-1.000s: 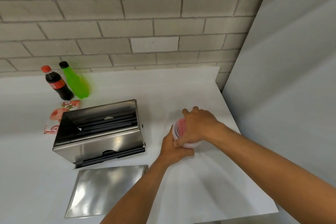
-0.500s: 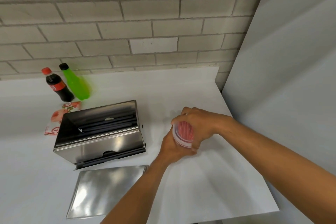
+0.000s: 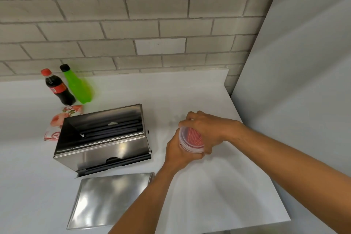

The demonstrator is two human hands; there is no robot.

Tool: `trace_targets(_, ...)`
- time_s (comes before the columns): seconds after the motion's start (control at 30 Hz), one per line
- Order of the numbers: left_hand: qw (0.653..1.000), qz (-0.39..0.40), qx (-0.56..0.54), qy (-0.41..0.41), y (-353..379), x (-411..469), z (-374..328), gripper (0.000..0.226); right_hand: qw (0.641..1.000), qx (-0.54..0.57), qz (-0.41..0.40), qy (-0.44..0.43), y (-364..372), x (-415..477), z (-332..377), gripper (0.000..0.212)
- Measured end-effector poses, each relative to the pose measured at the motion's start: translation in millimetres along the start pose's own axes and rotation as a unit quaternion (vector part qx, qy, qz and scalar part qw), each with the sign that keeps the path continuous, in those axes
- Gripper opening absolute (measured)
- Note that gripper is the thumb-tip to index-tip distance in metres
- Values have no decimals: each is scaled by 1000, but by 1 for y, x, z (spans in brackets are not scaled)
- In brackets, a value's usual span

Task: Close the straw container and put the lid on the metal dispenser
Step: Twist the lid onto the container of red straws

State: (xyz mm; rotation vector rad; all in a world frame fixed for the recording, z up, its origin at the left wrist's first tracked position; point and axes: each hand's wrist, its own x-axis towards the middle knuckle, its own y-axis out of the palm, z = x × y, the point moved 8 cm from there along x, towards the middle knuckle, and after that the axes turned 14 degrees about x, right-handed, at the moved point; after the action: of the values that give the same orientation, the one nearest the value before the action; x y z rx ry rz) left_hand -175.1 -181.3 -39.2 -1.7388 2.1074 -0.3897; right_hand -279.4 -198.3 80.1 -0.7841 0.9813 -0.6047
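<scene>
Both my hands are clamped on the clear straw container w/ red straws inside, left hand gripping its side from below, right hand curled over its top, just right of the open metal dispenser, whose flat lid lies on the counter in front of it.

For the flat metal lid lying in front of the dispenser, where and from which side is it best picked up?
Probably by its right edge, coming from the right. The metal lid lies flat on the white counter, so only its edges offer a grip. Its right edge has an upturned lip and lies nearest the hands, which are both on the straw container now.
</scene>
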Motion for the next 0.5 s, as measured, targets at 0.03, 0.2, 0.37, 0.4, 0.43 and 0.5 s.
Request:
trace_targets(0.03, 1000, 5, 6, 2, 0, 1, 0, 97, 1000, -6, 7, -10, -1, 1, 1, 128)
trace_targets(0.2, 999, 42, 9, -3, -2, 3, -3, 95, 998, -7, 21, -55, -5, 3, 0, 128)
trace_targets(0.37, 996, 77, -39, -7, 6, 4, -9, 105, 995, 77, -55, -44, -7, 1, -13, 110)
trace_targets(0.4, 995, 83, -52, -14, 6, 3, -11, 104, 991, 113, -75, -22, -9, 0, -20, 104)
trace_targets(0.43, 994, 88, -63, -20, 6, 2, -14, 101, 984, 156, -91, 2, -12, -2, -26, 100)
trace_targets(0.5, 991, 97, -83, -23, 2, 1, -21, 95, 969, 225, -98, 42, -14, -6, -33, 100)
